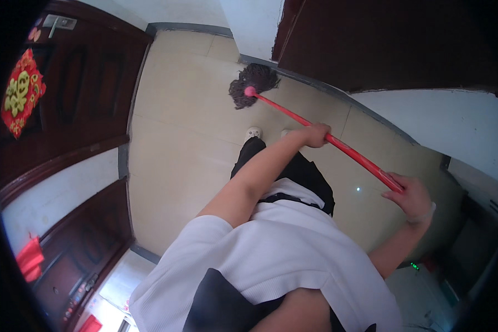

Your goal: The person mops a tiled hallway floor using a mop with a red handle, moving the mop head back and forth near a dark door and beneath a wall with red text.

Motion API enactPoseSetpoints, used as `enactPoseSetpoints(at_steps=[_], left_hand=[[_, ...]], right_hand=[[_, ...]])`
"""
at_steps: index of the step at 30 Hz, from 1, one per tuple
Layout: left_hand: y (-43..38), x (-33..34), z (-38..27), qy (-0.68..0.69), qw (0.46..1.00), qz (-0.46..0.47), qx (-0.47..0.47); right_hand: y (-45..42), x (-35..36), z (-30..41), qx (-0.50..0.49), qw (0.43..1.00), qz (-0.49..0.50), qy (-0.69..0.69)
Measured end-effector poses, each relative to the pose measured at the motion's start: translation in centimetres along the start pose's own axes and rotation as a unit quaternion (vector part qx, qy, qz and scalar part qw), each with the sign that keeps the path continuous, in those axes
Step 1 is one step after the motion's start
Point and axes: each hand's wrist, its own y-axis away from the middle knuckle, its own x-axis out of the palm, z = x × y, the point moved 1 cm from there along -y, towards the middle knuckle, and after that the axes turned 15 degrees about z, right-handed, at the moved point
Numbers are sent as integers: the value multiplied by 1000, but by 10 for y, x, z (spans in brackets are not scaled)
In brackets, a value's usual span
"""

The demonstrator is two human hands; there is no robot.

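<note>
A string mop with a dark grey head (259, 79) lies against the tiled floor, close to the grey skirting below the dark door at the top. From its pink socket a red handle (357, 157) slants down to the right. My left hand (316, 135) is closed round the handle's middle, above my legs. Near the upper end of the handle, at the right, is my right hand (411, 195), gripping it with the thumb along the near side; a clear band circles that wrist.
Beige floor tiles (178, 124) spread around my light shoes (254, 133). Two dark panelled doors stand at the left, one with a red diamond-shaped decoration (23, 94). A white wall (435, 120) and grey skirting run along the right. Dark objects are dimly visible at the lower right.
</note>
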Motion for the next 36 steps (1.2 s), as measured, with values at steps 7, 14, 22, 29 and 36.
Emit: enactPoseSetpoints(at_steps=[7, 14, 22, 29, 36], left_hand=[[107, -42, 108, -20, 992, -66, -109], [252, -51, 234, -49, 944, -204, -256], [275, -44, 242, -2, 916, -196, -349], [163, -29, 177, -6, 912, -312, -267], [12, 42, 63, -69, 971, -227, -42]], right_hand=[[-88, 62, 76, -59, 998, -10, 3], [-191, 178, 192, -124, 962, 32, 240], [-210, 185, 204, -144, 954, 60, 257], [-166, 113, 112, -65, 975, -26, 213], [-44, 69, -15, 94, 978, -97, 161]])
